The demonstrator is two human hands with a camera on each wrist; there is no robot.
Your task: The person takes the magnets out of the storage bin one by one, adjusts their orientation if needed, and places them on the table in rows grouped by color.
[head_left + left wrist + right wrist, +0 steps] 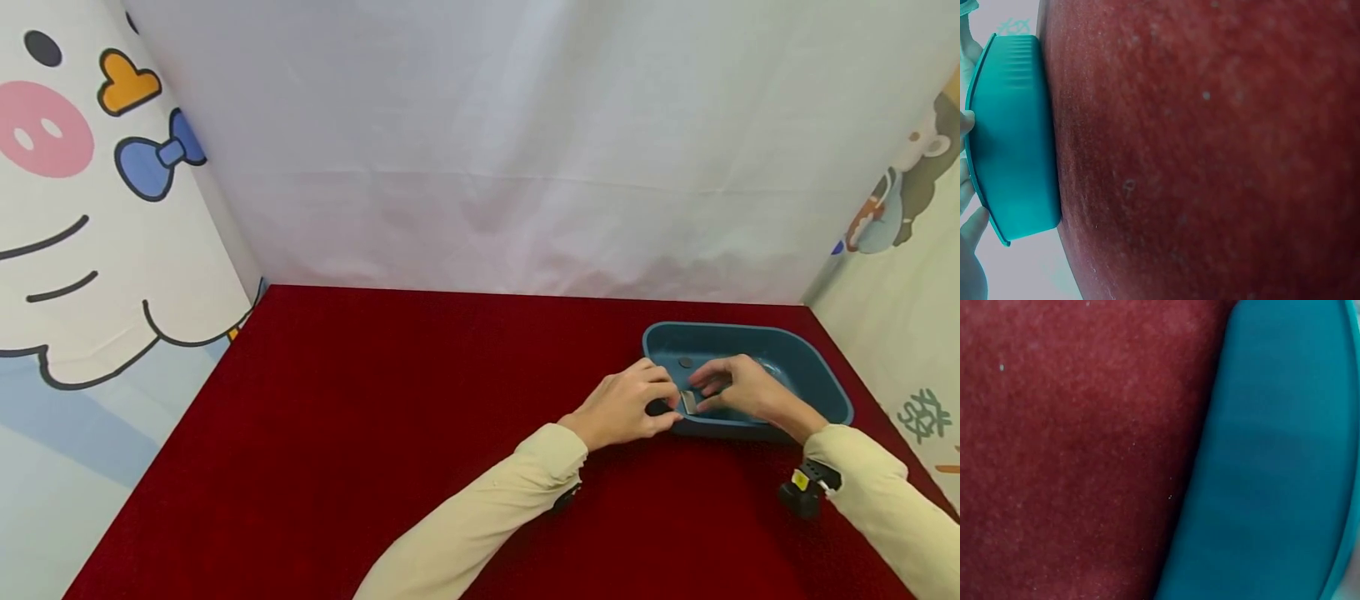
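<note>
In the head view a blue plastic basin [813,375] stands at the right of the table. My left hand [626,407] is at its near left corner, fingers bent, thumb and fingertips by the rim. A small pale rectangular piece [689,402] shows at these fingertips. My right hand [738,387] reaches over the basin from the right, its fingers loosely bent and apart from the thumb, with the tips close to the piece. Inside lies a small dark disc [686,362]. From the left wrist, fingertips [967,120] show over the rim of the basin.
Dark red cloth [375,433] covers the table. A white curtain [487,150] hangs behind it, with printed cartoon panels at both sides. In the right wrist view the basin's outer wall [1266,456] rises beside the cloth.
</note>
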